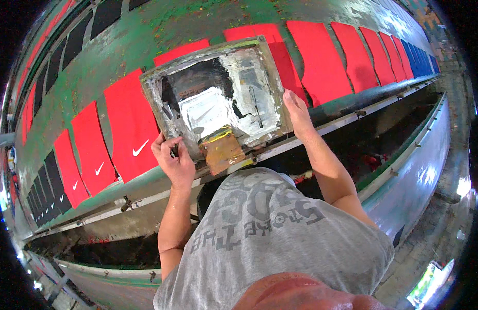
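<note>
Both bare left hand (176,161) and right hand (299,116) grasped the stiff-looking, grey-edged rectangular frame (202,58) at its sides, sensibly avoiding likely slippery white paint (208,109).

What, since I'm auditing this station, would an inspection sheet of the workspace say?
Surface: green table, flecked with colour.
Job's things: frame, smeared white and black, over some red panels; brown block with a yellow-smeared edge, across the frame's lower side; white marks on some left-hand panels.
Clutter: red bits below the table's edge, too unclear to identify.
Hands: left hand at the frame's left edge, right hand at its right; grip unclear.
Cables: nothing seen.
Surroundings: black panels, blue panels, floor at right.
</note>
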A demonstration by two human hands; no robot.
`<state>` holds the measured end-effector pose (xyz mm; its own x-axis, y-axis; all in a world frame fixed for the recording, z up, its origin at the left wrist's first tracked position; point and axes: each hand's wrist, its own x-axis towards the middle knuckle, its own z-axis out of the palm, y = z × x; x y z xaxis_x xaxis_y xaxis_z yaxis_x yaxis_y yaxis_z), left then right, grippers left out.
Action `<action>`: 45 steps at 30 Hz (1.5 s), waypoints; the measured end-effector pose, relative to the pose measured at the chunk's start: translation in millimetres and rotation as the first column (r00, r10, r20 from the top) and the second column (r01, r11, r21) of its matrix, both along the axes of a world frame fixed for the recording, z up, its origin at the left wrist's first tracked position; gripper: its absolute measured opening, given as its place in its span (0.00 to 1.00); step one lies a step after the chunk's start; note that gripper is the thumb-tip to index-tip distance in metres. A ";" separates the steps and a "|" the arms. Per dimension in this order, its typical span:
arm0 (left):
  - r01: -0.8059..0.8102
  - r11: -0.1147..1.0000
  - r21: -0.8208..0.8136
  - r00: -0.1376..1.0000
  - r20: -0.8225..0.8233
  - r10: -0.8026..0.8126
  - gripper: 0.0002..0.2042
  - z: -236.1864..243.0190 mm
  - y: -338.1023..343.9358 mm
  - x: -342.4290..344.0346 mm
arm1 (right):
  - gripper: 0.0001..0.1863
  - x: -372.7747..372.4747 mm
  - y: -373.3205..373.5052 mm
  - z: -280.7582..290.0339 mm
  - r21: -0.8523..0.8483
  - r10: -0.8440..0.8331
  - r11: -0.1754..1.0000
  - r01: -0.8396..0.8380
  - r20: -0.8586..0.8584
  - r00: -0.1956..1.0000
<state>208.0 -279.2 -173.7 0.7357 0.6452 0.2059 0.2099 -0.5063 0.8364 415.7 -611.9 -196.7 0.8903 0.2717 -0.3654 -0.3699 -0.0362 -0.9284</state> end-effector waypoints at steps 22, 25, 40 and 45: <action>-0.057 0.988 -0.144 0.996 0.059 0.067 0.09 -42.9 -3.5 3.6 | 0.32 -13.9 -1.5 -7.6 0.073 -0.055 0.996 0.044 0.159 0.986; -0.079 0.987 -0.143 0.995 0.054 0.087 0.09 -46.8 -7.5 1.6 | 0.31 -11.7 -4.6 -14.7 -0.028 -0.075 0.996 0.084 0.228 0.971; -0.098 0.967 -0.235 0.990 0.076 0.118 0.08 -60.2 -15.3 0.2 | 0.30 -5.2 -9.9 -21.5 0.008 -0.040 0.999 0.040 0.157 0.987; -0.094 0.972 -0.217 0.994 0.041 0.105 0.08 -54.2 -14.0 0.1 | 0.30 -4.4 -11.0 -23.4 -0.068 -0.043 0.996 0.054 0.163 0.986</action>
